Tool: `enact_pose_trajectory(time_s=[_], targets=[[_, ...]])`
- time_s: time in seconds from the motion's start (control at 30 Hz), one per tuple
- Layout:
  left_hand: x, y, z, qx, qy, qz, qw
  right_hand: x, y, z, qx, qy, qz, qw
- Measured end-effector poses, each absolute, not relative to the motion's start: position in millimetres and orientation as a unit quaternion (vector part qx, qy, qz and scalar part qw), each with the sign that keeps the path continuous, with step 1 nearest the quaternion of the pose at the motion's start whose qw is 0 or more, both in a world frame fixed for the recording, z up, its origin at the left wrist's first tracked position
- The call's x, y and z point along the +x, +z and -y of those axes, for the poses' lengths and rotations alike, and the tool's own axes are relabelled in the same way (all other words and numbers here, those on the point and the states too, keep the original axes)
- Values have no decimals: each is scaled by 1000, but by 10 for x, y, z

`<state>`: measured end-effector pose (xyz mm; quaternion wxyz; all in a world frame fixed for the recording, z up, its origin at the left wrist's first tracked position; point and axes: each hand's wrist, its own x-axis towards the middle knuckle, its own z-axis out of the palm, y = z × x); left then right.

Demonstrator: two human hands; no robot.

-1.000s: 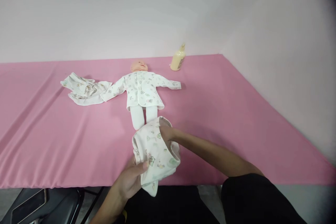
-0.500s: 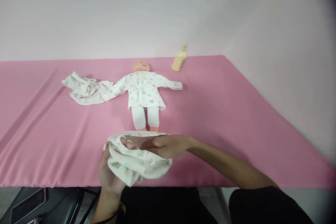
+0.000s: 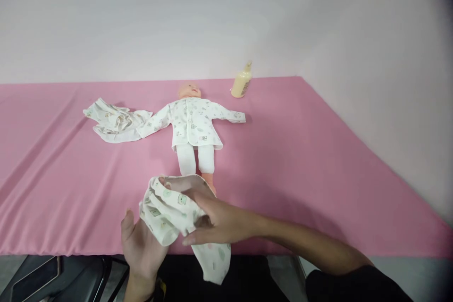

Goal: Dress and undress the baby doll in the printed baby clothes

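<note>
White baby pants [image 3: 177,207] with green bear prints are bunched up in front of me, one leg hanging down over the table's front edge. My right hand [image 3: 215,219] grips them from the right, thumb outside the cloth and fingers partly hidden in the opening. On the left, my left hand [image 3: 141,245] is palm up with its thumb spread away; its fingers pass into the cloth, and fingertips peek out at the top. Just beyond lies a baby doll [image 3: 189,90] on its back, wearing a printed white jacket [image 3: 194,122] and white leg coverings.
A pink sheet [image 3: 300,174] covers the table, which meets walls at the back and right. Another crumpled printed cloth [image 3: 118,122] touches the doll's sleeve. A pale yellow pump bottle [image 3: 241,84] stands near the back wall. A phone [image 3: 35,278] lies on a black chair at lower left.
My right hand has come out of the opening and now grips the pants' side. My left thumb has lifted off the cloth. One pant leg now hangs lower, and a doll foot shows more.
</note>
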<state>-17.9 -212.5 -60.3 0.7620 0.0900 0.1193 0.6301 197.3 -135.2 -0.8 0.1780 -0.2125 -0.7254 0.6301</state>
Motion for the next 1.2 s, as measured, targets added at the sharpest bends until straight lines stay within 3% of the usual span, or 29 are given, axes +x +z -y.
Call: enact_pose_trajectory(time_s=[0.13,0.33,0.53,0.7,0.8,0.97,1.2], targets=[[-206,-676,2245,112,641,-98,753,1850,-273,1563,-238,638,724,110],[-127,-589,2304,115,630,-118,759,1742,-629,1694,-180,627,747,126],[-118,-420,2280,78,621,-163,763,1820,-555,1668,-150,684,707,104],[-233,-351,2222,-1,680,-159,715,2112,-316,1632,-233,532,810,76],[-232,-413,2212,-53,664,-219,713,2379,-198,1661,-301,463,833,21],[-88,-593,2282,-128,538,-394,734,2807,-133,1624,-316,493,810,-26],[127,-582,2320,-120,537,-491,676,2896,-461,1306,-418,516,746,42]])
